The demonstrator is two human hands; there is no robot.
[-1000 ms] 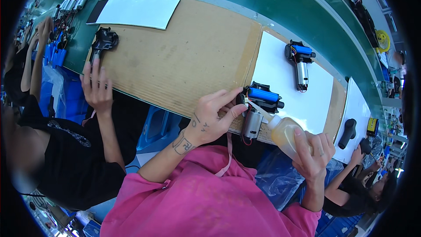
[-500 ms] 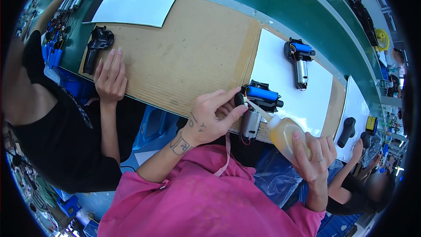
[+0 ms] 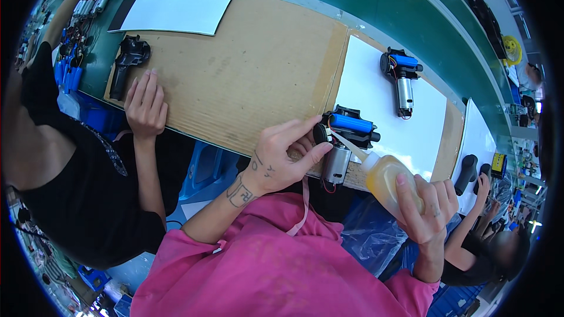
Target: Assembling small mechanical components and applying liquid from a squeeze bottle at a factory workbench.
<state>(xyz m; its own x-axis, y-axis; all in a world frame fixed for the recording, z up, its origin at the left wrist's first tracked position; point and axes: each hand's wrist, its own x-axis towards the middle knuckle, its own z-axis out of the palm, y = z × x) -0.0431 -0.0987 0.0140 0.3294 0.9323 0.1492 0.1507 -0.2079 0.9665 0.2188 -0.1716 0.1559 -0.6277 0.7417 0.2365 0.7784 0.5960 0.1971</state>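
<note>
**Nozzle at the motor assembly, oiling in hand**

The motor assembly [image 3: 343,141], a black housing carrying a blue cylindrical cell and a silver motor can with red and black leads, lies at the near edge of the counter [image 3: 247,76], partly on the white sheet [image 3: 382,105]. The left hand [image 3: 282,155] steadies it, thumb and fingers closed on its left end. The right hand [image 3: 426,208] is wrapped around a squeeze bottle [image 3: 388,179] of amber liquid, its long white nozzle touching the assembly just below the blue cell. Judging by this, application is under way, not finished. Beyond the assembly, a second like unit [image 3: 399,73] rests on the sheet. Far left of it, a neighbour's hand [image 3: 145,104] lies flat beside a black housing [image 3: 126,64].
</note>
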